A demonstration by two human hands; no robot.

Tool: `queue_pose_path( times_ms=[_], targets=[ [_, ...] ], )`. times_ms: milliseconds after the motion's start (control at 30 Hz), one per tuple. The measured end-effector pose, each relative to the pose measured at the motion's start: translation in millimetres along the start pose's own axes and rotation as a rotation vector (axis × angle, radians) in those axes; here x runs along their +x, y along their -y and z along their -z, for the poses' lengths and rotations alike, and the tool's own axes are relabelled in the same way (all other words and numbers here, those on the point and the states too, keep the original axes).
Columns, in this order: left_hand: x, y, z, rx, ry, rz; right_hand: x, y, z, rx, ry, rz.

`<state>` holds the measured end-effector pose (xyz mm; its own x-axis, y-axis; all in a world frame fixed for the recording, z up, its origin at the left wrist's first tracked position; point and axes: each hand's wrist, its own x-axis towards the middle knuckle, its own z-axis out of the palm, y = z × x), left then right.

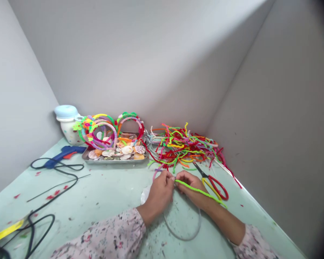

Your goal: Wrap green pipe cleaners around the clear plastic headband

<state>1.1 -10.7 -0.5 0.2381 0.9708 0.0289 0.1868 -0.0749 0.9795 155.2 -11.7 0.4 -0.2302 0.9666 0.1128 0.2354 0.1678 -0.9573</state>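
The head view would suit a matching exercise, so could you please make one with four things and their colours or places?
Column one:
1. Glue gun
2. Scissors
3. Long green pipe cleaner
4. Seashells

Column two:
A. One end between the left hand and the right hand
B. In the metal tray
C. Red and yellow handles
D. Mostly blue

Pairs: 1-D, 2-C, 3-A, 4-B

Craft workspace: glue gun (59,156), scissors (206,176), pipe cleaners (183,144), tray (116,162) of seashells (127,150).
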Motion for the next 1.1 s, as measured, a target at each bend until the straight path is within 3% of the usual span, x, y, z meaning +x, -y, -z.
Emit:
queue_pose_path(
  times_ms=[133,467,1100],
  targets=[
    [-0.1,-0.1,0.2,0.071,-0.038,-0.017,1.2,-1.8,1.1,0.03,0.021,0.015],
    [-1.5,-1.2,0.3,0.207,-0.002,-0.049,0.4,5.6,-1.8,0.05,0.0,-0.064],
    [-0.5,6.4,0.8,0.274,0.002,-0.097,0.4,1.6,-1.2,0.005,0.005,0.02]
  ],
)
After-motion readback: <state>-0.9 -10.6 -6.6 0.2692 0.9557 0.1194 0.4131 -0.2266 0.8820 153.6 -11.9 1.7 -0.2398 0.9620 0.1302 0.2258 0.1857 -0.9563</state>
